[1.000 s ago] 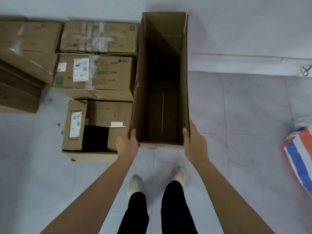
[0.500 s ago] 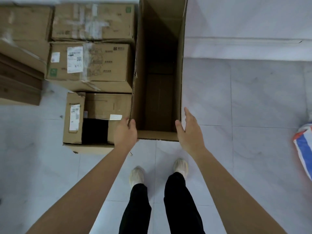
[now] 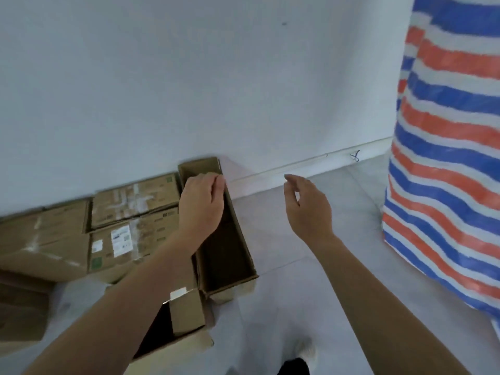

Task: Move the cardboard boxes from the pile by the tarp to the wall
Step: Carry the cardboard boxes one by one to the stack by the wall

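**DESK:** What does the frame show?

**PHOTOGRAPHER:** A person's left hand hangs over the far end of a long open-topped cardboard box. The box lies on the floor, its far end at the wall, just beside the stacked boxes. The fingers curl in toward the thumb. I cannot tell whether they pinch the rim or only pass in front of it. The right hand is in the air, apart from the box, loosely curled round nothing.

**DESK:** And the risk from here?

**PHOTOGRAPHER:** There are two, as I judge it. If those curled fingers snag the rim as the hand lifts, the box (which looks empty, so probably light) could skid away from the wall or tip onto its side. The other is the small box with a raised flap, near the shoe. A turn toward the striped tarp without a glance down could clip it.
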A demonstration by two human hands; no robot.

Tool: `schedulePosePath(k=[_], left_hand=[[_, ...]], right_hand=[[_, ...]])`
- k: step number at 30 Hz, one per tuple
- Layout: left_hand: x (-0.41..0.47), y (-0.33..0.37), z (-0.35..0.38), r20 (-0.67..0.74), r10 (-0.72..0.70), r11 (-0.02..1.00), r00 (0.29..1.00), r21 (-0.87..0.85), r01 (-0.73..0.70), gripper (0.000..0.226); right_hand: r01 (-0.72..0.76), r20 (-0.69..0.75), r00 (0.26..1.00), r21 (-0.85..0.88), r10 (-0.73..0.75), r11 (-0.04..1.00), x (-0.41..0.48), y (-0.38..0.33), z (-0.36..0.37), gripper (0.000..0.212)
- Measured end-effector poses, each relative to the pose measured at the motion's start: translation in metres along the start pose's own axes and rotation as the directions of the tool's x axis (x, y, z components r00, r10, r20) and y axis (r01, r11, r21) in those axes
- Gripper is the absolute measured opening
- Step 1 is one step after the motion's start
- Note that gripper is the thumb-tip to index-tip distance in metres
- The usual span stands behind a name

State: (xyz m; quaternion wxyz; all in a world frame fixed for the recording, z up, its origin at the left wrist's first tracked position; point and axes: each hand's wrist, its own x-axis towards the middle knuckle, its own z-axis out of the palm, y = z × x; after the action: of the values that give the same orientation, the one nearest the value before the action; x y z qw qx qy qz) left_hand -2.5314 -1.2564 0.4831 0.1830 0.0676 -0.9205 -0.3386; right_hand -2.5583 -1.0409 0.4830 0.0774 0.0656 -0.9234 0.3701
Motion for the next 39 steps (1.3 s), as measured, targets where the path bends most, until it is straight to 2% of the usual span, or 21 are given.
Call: schedulePosePath(k=[3, 5, 9, 12, 15, 18, 21, 24, 28, 30, 34, 39], left_hand=[[0.017, 0.099, -0.040, -0.029, 0.213, 0.977, 0.977, -0.030, -0.213, 0.033], [0.022, 0.152, -0.057, -0.069, 0.318, 0.946, 0.946, -0.042, -0.321, 0.027], [0.003, 0.266, -0.079, -0.127, 0.513, 0.845, 0.849, -0.097, -0.525, 0.030], [-0.041, 0.347, -0.077, -0.153, 0.601, 0.768, 0.784, -0.161, -0.620, 0.040], [-0.105, 0.423, -0.055, -0.195, 0.695, 0.642, 0.692, -0.264, -0.719, 0.055], [-0.199, 0.508, -0.016, -0.208, 0.773, 0.504, 0.600, -0.373, -0.779, 0.046], [-0.307, 0.592, 0.022, -0.214, 0.809, 0.415, 0.547, -0.452, -0.790, 0.042], [-0.402, 0.659, 0.056, -0.178, 0.850, 0.331, 0.497, -0.553, -0.765, 0.037], [-0.529, 0.737, 0.090, -0.153, 0.928, 0.156, 0.339, -0.666, -0.729, 0.035], [-0.575, 0.767, 0.104, -0.140, 0.949, 0.102, 0.281, -0.709, -0.697, 0.035], [-0.679, 0.836, 0.147, -0.130, 0.977, -0.007, 0.167, -0.806, -0.592, 0.037], [-0.791, 0.912, 0.198, -0.154, 0.986, -0.106, 0.065, -0.875, -0.473, 0.036]], right_hand=[[0.009, -0.260, 0.965, -0.046, -0.021, 0.999, -0.014, -0.032, -0.103, 0.030], [-0.007, -0.341, 0.939, -0.109, -0.031, 0.994, -0.022, -0.050, -0.157, 0.033], [-0.072, -0.578, 0.812, -0.235, -0.080, 0.969, -0.075, -0.059, -0.275, 0.055], [-0.121, -0.660, 0.749, -0.225, -0.060, 0.967, -0.134, -0.046, -0.356, 0.040], [-0.168, -0.746, 0.662, -0.244, -0.074, 0.955, -0.217, -0.020, -0.429, 0.038], [-0.297, -0.812, 0.584, -0.223, -0.008, 0.929, -0.332, 0.019, -0.502, 0.038], [-0.456, -0.867, 0.495, -0.202, 0.059, 0.867, -0.459, 0.061, -0.573, 0.039], [-0.587, -0.927, 0.362, -0.146, 0.096, 0.796, -0.567, 0.100, -0.626, 0.044], [-0.730, -0.972, 0.175, -0.021, 0.157, 0.683, -0.697, 0.140, -0.681, 0.047], [-0.765, -0.980, 0.130, -0.003, 0.150, 0.644, -0.743, 0.154, -0.698, 0.045], [-0.826, -0.987, -0.029, 0.114, 0.161, 0.552, -0.834, 0.191, -0.729, 0.049], [-0.864, -0.967, -0.160, 0.234, 0.198, 0.446, -0.917, 0.234, -0.770, 0.045]])
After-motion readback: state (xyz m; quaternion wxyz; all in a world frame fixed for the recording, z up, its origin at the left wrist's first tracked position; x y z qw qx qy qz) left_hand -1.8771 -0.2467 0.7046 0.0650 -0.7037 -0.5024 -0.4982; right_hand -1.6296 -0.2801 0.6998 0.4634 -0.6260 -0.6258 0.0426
